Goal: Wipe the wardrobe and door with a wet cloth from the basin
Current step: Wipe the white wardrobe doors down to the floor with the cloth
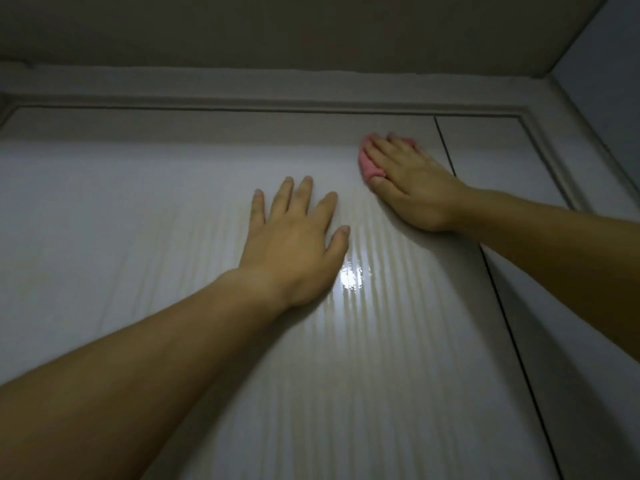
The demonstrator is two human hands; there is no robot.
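A glossy white wardrobe door (pixel 173 209) fills the view, seen from below and looking up. Wet vertical streaks and a bright glare spot (pixel 351 277) show on it. My right hand (pixel 412 183) lies flat near the top of the door, pressing a folded pink cloth (pixel 369 164) against the panel; the cloth peeks out at the hand's left side and beyond the fingertips. My left hand (pixel 298 237) rests flat on the door lower and to the left, fingers spread, holding nothing. The basin is out of view.
A dark vertical seam (pixel 491 278) separates this door from a second panel (pixel 491 157) on the right. A moulded frame (pixel 242 102) runs across above the doors, with the ceiling (pixel 277 29) over it and a side wall (pixel 609 81) at far right.
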